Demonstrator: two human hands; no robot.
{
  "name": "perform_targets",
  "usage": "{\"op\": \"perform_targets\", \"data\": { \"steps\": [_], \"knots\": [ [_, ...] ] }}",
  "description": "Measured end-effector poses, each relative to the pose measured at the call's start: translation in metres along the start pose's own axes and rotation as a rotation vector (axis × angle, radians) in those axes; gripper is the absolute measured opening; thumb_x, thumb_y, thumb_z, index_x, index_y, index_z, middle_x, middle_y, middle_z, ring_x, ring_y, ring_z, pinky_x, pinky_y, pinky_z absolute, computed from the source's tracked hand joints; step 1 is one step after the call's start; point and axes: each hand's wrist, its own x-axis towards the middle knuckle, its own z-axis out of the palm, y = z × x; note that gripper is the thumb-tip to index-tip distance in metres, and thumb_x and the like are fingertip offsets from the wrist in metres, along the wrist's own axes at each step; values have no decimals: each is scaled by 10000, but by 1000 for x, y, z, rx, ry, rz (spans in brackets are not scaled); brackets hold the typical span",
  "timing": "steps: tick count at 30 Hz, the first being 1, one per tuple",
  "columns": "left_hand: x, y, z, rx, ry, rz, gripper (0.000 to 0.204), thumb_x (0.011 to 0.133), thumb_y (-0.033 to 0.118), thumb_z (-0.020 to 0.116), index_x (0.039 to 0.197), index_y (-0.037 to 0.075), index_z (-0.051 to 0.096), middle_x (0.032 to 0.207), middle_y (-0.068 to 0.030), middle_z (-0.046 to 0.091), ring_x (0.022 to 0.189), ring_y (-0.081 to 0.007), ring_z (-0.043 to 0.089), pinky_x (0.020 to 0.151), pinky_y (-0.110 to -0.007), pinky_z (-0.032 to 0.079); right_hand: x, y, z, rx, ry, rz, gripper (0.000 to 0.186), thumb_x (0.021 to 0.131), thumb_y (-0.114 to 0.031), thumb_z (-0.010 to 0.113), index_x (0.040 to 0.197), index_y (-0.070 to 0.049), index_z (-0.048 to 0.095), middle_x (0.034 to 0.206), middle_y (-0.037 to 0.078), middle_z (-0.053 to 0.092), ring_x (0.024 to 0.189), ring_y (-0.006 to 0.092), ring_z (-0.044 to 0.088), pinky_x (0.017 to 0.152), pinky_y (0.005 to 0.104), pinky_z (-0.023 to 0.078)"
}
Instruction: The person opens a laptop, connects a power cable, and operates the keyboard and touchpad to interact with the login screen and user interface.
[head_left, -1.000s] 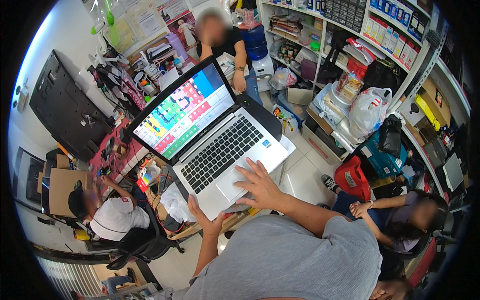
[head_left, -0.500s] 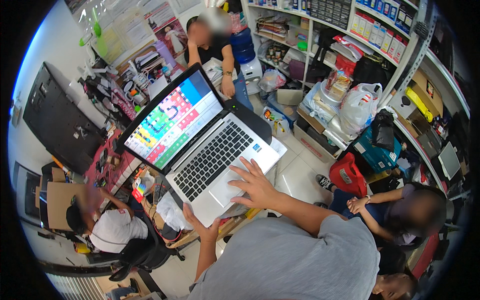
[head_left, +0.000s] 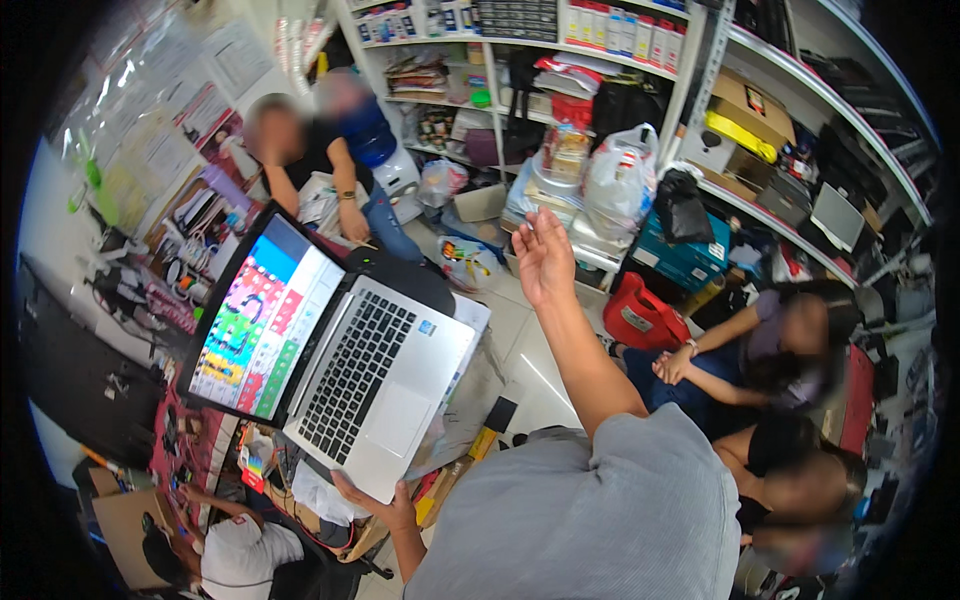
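An unfolded silver laptop [head_left: 425,372] with black keys and a lit, colourful screen stands tilted in front of me on the left. At its near corner is my left hand [head_left: 385,508], closed on the edge of the base, some of its fingers out of sight. My right hand [head_left: 547,262] is raised away from the laptop, over the floor on the right. Its palm faces up, the fingers are loosely apart, and I see nothing in it.
Beyond the laptop sits a person in black [head_left: 335,160] holding papers. Another in a white shirt [head_left: 250,555] is at lower left. To the right are seated people, a red bag [head_left: 640,312], a teal box [head_left: 690,250], a white plastic bag [head_left: 618,185] and loaded shelves [head_left: 520,42].
My right hand has left the laptop's touchpad and risen to the right, palm turned up. My left hand stays at the base's corner. The view has swung to the right.
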Motion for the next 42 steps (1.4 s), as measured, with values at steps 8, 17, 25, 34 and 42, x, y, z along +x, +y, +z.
{"op": "perform_targets", "data": {
  "steps": [8, 17, 25, 34, 42],
  "knots": [
    [3, 2, -1, 33, -24, 15, 1173, 759, 728, 634, 1565, 5, 184, 1574, -250, 229, 1465, -426, 215, 1176, -567, 188, 9, -47, -9, 33, -95, -50, 438, 946, -210, 706, 1342, -172, 524, 885, -44, 581, 709, 72, 518, 653, 243, 485],
    [0, -7, 0, 54, -61, 55, 1173, 753, 658, 706, 1565, -4, 179, 1594, -236, 204, 1479, -408, 195, 1190, -539, 165, 4, -40, -13, -64, -99, -5, 369, 961, -220, 685, 1297, -136, 558, 878, -54, 577, 705, 54, 504, 654, 212, 465],
    [0, -3, -2, 45, -36, 53, 1188, 746, 723, 671, 1556, -2, 193, 1579, -241, 228, 1459, -415, 216, 1176, -543, 188, 1, -16, 1, -98, -116, 92, 312, 978, -274, 664, 1241, -122, 593, 847, -46, 566, 682, 68, 479, 642, 225, 455],
    [-2, -9, -1, 40, -33, 49, 1228, 718, 752, 684, 1560, 7, 189, 1552, -261, 243, 1441, -431, 227, 1152, -567, 216, -10, -6, 2, -176, -95, 148, 320, 958, -310, 692, 1202, -117, 613, 819, -56, 536, 673, 64, 477, 624, 228, 449],
    [0, -4, -1, 47, -30, 32, 1244, 719, 806, 642, 1553, -2, 197, 1548, -263, 243, 1440, -433, 229, 1149, -568, 223, -16, -6, 9, -285, -85, 97, 256, 949, -254, 710, 1160, -132, 631, 810, -73, 546, 679, 52, 483, 653, 226, 428]
  ]
}}
